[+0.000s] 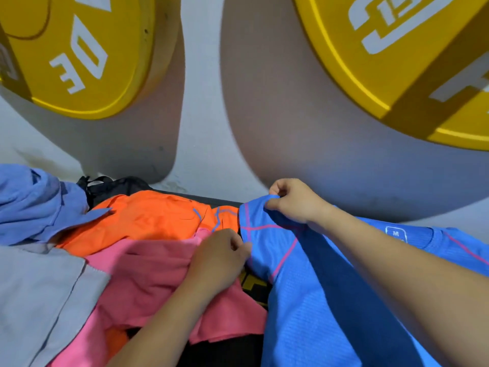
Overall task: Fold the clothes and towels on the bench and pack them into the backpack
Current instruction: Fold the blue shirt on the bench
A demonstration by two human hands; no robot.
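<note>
Blue shirt [304, 308] lay at the right of the tabletop [225, 200], sleeve end pinched by right hand [292, 201] at the far corner and left hand [222, 256] at the near corner; folding appeared barely begun, and the sleeve next required laying inward across the body.

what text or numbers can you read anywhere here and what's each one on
"M": white size mark printed on the blue shirt.
"15": white, tilted, on the right yellow weight plate.
Left yellow weight plate: white characters tilted and cut off, not readable for sure.
Yellow print on the bench: mostly covered by clothes, unreadable.
</note>
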